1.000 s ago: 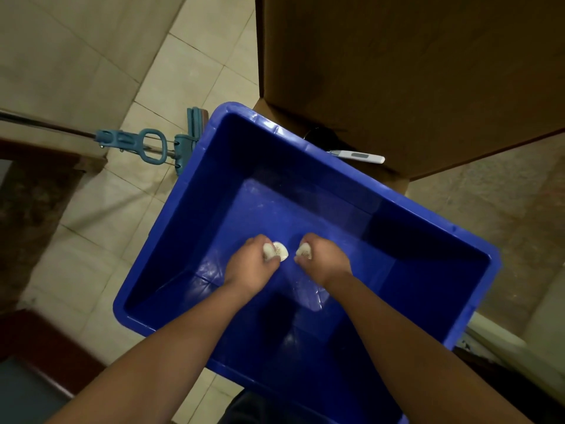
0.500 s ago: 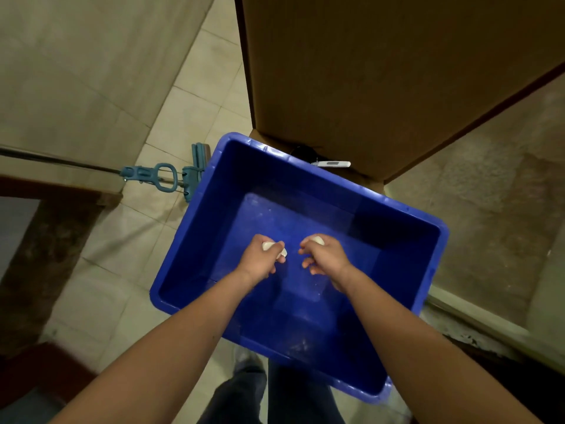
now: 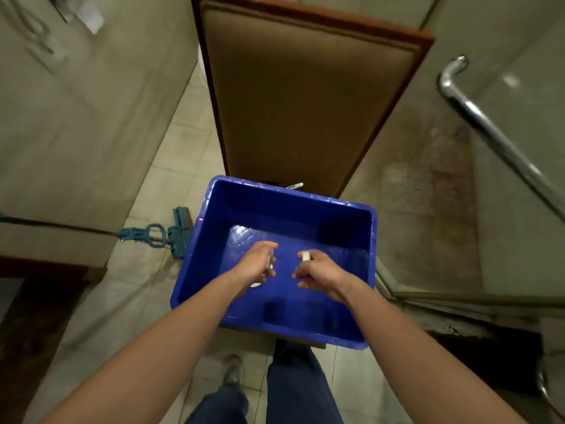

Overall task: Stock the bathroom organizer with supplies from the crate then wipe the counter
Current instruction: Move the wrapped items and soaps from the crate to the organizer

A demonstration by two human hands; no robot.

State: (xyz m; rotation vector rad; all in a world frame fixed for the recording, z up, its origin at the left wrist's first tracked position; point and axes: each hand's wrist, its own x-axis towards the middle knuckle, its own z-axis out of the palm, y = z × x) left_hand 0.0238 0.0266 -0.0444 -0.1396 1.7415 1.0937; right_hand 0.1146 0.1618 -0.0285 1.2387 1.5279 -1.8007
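Blue crate (image 3: 290, 209) on the tiled floor, both hands down inside it, a small white piece in each

Left hand (image 3: 255, 266) has its fingers curled round one white piece (image 3: 269, 261). The right hand (image 3: 319, 273) pinches the other white piece (image 3: 305, 256) between thumb and forefinger. What the pieces are is too small to tell. The organizer is not in view, so the step in hand looks like lifting supplies out. To do it well, keep both pinches firm, since such small pieces slip easily, and raise the hands straight up clear of the crate's walls before turning away. A pale sliver (image 3: 255, 284) shows just under the left hand; it is worth checking whether that is another piece before leaving the crate
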